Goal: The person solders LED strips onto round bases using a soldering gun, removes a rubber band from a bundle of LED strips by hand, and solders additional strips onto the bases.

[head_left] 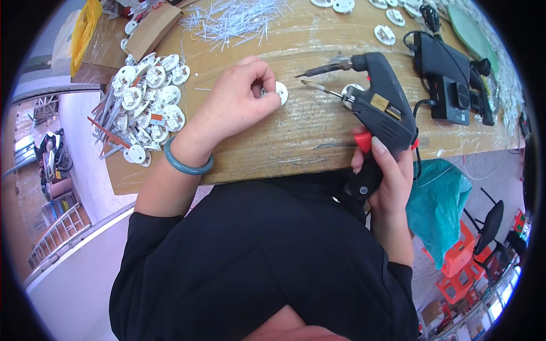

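Over the middle of the wooden table, my left hand (242,94) is curled, with thumb and fingers pinched at a small round white part (282,92). Most of that part is hidden by the fingers. My right hand (392,173) grips the handle of a black soldering gun (382,96) with a red trigger (363,141). Its dark tip and a second thin nozzle point left toward the part, apart from it. Beneath the gun, another white disc (352,90) shows partly. Left of my left wrist lies a heap of similar white round parts (145,96).
Thin white strips (236,23) are scattered at the table's (307,133) back. More white discs (384,35) lie at the far right. Black boxes with cables (446,74) stand on the right. A teal plastic bag (438,204) hangs below the right edge. Cardboard (152,31) stands back left.
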Action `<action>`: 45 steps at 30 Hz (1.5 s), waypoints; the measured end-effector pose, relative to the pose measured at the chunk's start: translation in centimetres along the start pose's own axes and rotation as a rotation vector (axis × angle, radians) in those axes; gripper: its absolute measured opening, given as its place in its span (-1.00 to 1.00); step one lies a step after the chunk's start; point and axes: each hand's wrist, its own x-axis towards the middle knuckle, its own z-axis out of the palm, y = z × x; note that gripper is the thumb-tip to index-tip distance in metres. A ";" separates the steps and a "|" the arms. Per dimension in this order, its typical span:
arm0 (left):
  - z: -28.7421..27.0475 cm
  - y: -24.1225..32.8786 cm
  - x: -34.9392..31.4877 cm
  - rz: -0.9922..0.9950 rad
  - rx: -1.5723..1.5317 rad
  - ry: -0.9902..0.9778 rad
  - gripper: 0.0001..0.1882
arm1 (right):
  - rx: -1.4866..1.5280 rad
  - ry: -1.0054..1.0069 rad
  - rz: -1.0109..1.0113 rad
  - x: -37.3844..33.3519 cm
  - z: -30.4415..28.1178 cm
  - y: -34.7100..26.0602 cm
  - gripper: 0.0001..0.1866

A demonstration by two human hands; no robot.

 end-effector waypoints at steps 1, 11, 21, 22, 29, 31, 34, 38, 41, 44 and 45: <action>-0.1 0.0 -0.1 0.030 0.003 0.000 -0.87 | 0.085 0.016 0.014 0.0 -0.3 0.0 -0.70; -0.5 2.4 -2.2 -0.063 -1.054 -0.067 -0.86 | 0.168 -0.085 -0.089 0.2 1.7 1.1 -0.54; 0.3 1.1 -1.9 -0.106 -1.429 0.079 -0.90 | 0.078 -0.069 -0.125 0.5 3.5 2.4 -0.57; 0.4 0.9 -1.9 -0.100 -1.456 0.080 -0.90 | 0.129 -0.101 -0.119 0.6 3.4 2.5 -0.57; 0.5 0.5 -2.0 -0.120 -1.540 0.074 -0.91 | 0.250 -0.156 -0.107 0.8 3.8 3.4 -0.57; 0.6 0.5 -1.9 -0.115 -1.543 0.082 -0.92 | 0.249 -0.143 -0.101 0.7 3.9 3.5 -0.58; 0.6 0.3 -1.8 -0.137 -1.559 0.069 -0.92 | 0.203 -0.118 -0.112 0.8 4.5 3.6 -0.58; 0.5 0.2 -1.7 -0.168 -1.573 0.067 -0.91 | 0.187 -0.089 -0.105 0.9 4.7 3.8 -0.57; 0.6 0.1 -1.7 -0.145 -1.584 0.055 -0.90 | 0.197 -0.099 -0.114 0.9 4.8 3.8 -0.58; 0.8 0.0 -1.6 -0.139 -1.603 0.073 -0.90 | 0.198 -0.110 -0.096 1.0 4.8 3.8 -0.58; 0.8 -0.1 -1.6 -0.141 -1.613 0.079 -0.90 | 0.198 -0.110 -0.097 1.0 4.8 3.9 -0.58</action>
